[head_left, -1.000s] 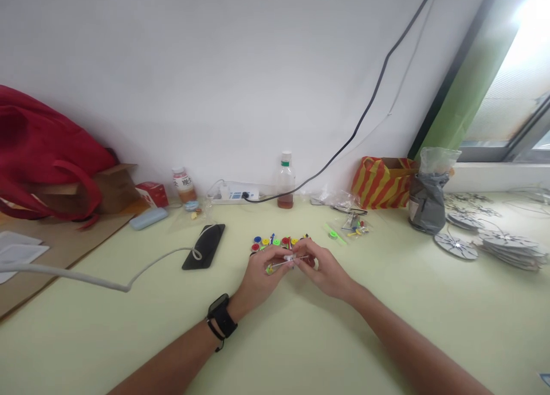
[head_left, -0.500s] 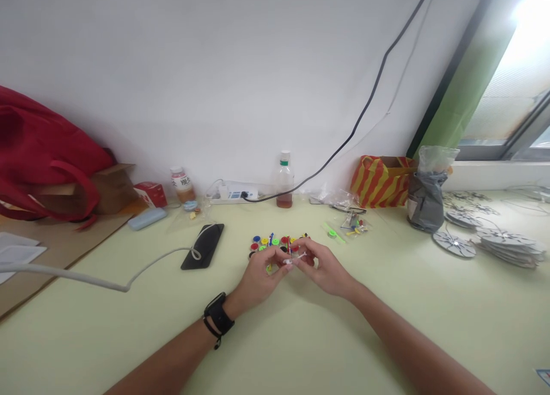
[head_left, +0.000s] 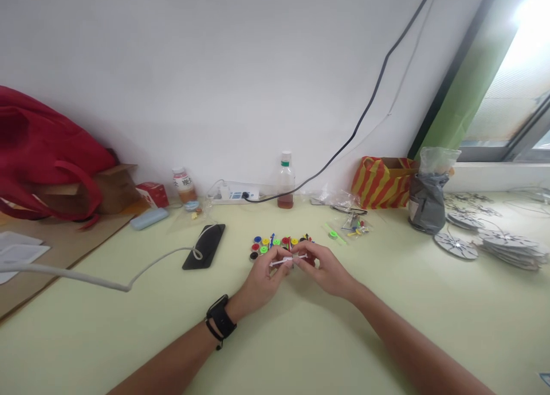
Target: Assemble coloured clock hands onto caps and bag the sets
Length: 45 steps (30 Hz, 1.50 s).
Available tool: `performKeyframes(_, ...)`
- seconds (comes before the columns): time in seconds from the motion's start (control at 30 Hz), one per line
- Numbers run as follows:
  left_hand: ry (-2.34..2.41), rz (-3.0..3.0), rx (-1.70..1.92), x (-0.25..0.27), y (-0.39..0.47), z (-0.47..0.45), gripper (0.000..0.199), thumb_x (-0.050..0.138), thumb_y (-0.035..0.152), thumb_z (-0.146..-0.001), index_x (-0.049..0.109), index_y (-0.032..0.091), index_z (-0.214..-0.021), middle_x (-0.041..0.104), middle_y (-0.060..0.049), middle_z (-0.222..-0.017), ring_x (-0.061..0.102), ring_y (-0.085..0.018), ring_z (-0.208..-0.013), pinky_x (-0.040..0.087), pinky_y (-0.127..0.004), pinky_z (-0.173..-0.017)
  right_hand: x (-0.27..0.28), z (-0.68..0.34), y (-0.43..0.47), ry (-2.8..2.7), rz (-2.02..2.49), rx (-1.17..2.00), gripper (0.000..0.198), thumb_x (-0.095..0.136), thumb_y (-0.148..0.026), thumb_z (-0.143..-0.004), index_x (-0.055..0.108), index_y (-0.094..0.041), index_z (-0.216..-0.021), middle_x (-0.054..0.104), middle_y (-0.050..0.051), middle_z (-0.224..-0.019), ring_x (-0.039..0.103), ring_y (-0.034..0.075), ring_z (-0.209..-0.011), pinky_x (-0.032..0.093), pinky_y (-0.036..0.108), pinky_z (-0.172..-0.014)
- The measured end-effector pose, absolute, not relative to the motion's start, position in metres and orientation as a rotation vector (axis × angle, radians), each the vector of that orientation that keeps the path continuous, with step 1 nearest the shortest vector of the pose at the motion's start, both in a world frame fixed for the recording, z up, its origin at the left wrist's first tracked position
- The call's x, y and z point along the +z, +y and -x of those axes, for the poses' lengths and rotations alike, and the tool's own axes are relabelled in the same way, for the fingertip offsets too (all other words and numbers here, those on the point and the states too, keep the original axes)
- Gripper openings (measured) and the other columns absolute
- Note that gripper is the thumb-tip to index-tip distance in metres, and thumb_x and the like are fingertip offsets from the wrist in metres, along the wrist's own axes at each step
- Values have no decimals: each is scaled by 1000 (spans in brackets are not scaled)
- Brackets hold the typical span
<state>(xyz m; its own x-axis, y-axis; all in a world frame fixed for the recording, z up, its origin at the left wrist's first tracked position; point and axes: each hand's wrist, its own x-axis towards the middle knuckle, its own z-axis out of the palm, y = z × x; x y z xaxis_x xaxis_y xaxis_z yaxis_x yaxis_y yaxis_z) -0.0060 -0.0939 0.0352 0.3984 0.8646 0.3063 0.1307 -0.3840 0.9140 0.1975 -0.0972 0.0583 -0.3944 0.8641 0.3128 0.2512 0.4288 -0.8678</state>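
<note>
Between both hands is a thin white plastic piece (head_left: 281, 261), a slim bar with a wider middle and flared ends, held nearly level. My left hand (head_left: 263, 275) pinches it near the middle between thumb and fingers; a black watch is on that wrist. My right hand (head_left: 322, 267) has its fingertips closed on the piece's right part. Just beyond the hands lie several small round discs in red, yellow, green, blue and black, such as a blue disc (head_left: 258, 240) and a green disc (head_left: 263, 250). Small blue and red pointed pieces stand among them, partly hidden by my fingers.
A black phone (head_left: 204, 246) with a pale cable lies left. Against the wall stand a bottle (head_left: 286, 180), a power strip (head_left: 235, 196) and a striped bag (head_left: 380, 183). Right are a clear bag of small parts (head_left: 356, 226) and stacked grey discs (head_left: 511, 246). A red bag (head_left: 47, 149) sits far left.
The white piece has turned and now shows more of its length, with its left end visible across my left fingers. Both hands stay in nearly the same place; the view has shifted slightly.
</note>
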Motion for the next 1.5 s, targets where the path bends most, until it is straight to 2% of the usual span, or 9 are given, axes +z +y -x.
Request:
performKeyframes(0.57,752,-1483,1012,40,-90,6,27,75,38,-89,73,17,-106,75,-10,-109,71,-22,-101,56,-36,-94,54,-203,-90,-1809,940,888,24,59,-43,-96,64,-21,-106,64,5,-99,57,15,-74,46,29,-65)
performKeyframes(0.73,737,-1450,1044,35,-87,6,28,81,35,-84,71,17,-103,73,-8,-108,70,-20,-100,56,-35,-95,50,-205,-88,-1776,960,864,35,58,-43,-96,59,-24,-126,63,7,-111,57,15,-73,47,29,-62)
performKeyframes(0.9,786,-1362,1144,29,-81,6,37,84,36,-81,68,17,-109,70,-4,-90,69,-17,-86,60,-35,-86,48,-205,-89,-1783,998,736,36,55,-41,-98,58,-25,-130,61,5,-99,54,14,-68,46,28,-59)
performKeyframes(1.03,799,-1356,1152,27,-79,5,36,84,36,-80,69,15,-105,71,-6,-94,69,-18,-89,61,-37,-87,50,-203,-92,-1722,991,822,51,54,-41,-97,45,-26,-145,59,4,-100,51,14,-67,44,27,-56)
performKeyframes(1.1,806,-1355,1149,26,-79,5,36,85,36,-78,69,15,-103,72,-7,-95,69,-19,-90,62,-37,-86,53,-203,-93,-1709,991,908,38,53,-42,-96,58,-25,-130,59,3,-99,51,14,-69,45,27,-59)
performKeyframes(1.17,824,-1361,1161,25,-79,5,36,87,36,-77,69,15,-101,72,-6,-93,69,-18,-89,62,-35,-85,58,-205,-93,-1786,952,1068,28,49,-39,-96,67,-20,-86,59,3,-85,52,14,-67,46,29,-64)
performKeyframes(1.23,842,-1371,1184,25,-78,5,36,88,35,-75,69,16,-99,72,-5,-91,69,-16,-86,61,-33,-84,62,-207,-93,-1851,902,1211,46,45,-37,-95,48,-20,-53,52,2,-65,49,15,-63,44,31,-65)
performKeyframes(1.33,850,-1385,1200,24,-78,5,36,87,36,-75,68,16,-98,73,-5,-92,70,-16,-85,62,-33,-84,67,-209,-91,-1791,925,1193,52,45,-42,-96,37,-21,-49,44,0,-57,45,15,-60,41,31,-62)
performKeyframes(1.5,822,-1434,1175,23,-79,4,35,85,36,-78,67,16,-100,73,-7,-96,71,-18,-89,61,-35,-86,64,-205,-90,-1763,991,1167,44,58,-59,-94,54,-20,-72,51,-2,-68,45,13,-62,40,27,-59)
